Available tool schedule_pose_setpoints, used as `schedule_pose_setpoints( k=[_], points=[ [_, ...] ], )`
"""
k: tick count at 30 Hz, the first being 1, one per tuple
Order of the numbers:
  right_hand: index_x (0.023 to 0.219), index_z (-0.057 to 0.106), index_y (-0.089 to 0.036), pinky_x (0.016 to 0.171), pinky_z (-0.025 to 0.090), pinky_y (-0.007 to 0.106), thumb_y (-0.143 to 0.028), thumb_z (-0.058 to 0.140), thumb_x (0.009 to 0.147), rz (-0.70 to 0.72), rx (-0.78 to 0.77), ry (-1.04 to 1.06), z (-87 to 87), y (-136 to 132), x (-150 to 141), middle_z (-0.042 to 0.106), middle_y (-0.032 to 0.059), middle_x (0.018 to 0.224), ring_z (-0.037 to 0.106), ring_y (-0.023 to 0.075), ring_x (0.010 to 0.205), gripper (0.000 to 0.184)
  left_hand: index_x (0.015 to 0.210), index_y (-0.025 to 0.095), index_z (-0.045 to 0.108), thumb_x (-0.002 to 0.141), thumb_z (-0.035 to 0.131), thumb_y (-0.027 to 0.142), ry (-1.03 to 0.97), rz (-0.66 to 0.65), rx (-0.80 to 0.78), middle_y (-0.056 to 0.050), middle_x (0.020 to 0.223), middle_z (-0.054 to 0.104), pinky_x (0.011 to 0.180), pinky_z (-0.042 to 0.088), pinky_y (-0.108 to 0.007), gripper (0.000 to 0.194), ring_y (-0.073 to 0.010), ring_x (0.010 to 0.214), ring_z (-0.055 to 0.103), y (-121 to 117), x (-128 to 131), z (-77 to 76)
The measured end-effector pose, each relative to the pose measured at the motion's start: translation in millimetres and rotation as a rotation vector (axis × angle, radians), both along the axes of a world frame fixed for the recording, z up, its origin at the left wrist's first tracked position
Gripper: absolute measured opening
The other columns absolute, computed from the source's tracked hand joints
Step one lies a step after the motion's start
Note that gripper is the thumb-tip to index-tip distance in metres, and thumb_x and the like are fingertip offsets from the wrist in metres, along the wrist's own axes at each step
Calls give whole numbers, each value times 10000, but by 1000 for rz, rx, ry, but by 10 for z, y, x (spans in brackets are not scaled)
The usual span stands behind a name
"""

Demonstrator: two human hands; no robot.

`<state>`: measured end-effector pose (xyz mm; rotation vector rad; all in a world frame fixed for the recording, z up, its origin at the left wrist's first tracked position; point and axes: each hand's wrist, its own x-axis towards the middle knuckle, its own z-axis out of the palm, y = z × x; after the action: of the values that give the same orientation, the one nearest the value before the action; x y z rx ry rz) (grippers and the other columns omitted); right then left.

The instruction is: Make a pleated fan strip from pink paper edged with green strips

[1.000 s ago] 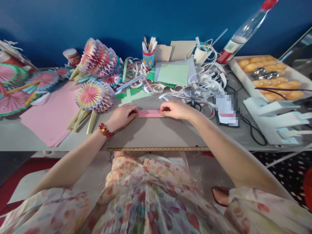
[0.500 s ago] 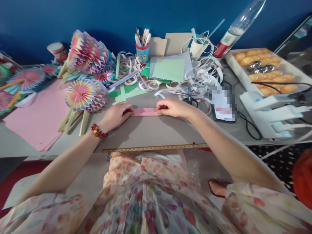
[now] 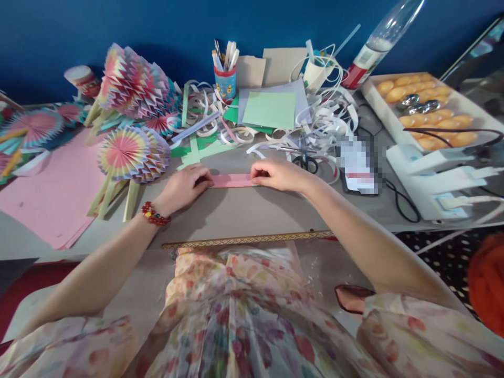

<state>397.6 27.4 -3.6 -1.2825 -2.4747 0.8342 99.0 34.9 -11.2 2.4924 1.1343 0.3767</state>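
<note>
A narrow pink folded paper strip (image 3: 232,180) lies flat on the grey table (image 3: 252,210). My left hand (image 3: 185,185), with a red bead bracelet at the wrist, pinches the strip's left end with curled fingers. My right hand (image 3: 277,174) pinches its right end the same way. Both hands press the strip down onto the table. Black scissors (image 3: 306,161) lie just behind my right hand.
Pleated paper fans (image 3: 124,155) on sticks and pink paper sheets (image 3: 51,194) fill the left. Curled paper strips (image 3: 315,131), a green sheet (image 3: 270,109) and a pen cup (image 3: 225,81) sit behind. A phone (image 3: 360,168), white holder (image 3: 441,178), tray (image 3: 433,110) and bottle (image 3: 374,47) stand right.
Both hands keep hold of the strip's ends. The view has drifted, so everything sits a little further left and lower than a second ago.
</note>
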Motion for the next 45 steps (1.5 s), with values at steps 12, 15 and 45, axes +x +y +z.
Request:
schedule_pose_setpoints(
  k=[12,15,45],
  points=[
    [848,594,-202,686,327,250,-254,557,892,11,74,-3,-19,-68,-12,630,25,874,533,156,781,77,893,206,602,942,497,332,6,2,1,-33,909,616,738,417,-296,171,-211,882,583,10,-12,-2],
    [847,581,-204,701,333,256,-238,548,902,21,111,11,-31,-89,-16,617,26,872,530,157,778,73,892,205,604,947,491,335,-1,-13,-2,-34,907,616,746,418,-302,181,-213,887,583,11,-7,8],
    [1295,598,-432,740,354,310,-222,406,1011,161,368,-270,-97,-208,-43,632,60,1010,526,218,897,402,1422,462,440,903,481,79,338,-290,237,-53,1359,531,1016,375,-480,646,-290,1164,471,-19,9,44]
  ],
)
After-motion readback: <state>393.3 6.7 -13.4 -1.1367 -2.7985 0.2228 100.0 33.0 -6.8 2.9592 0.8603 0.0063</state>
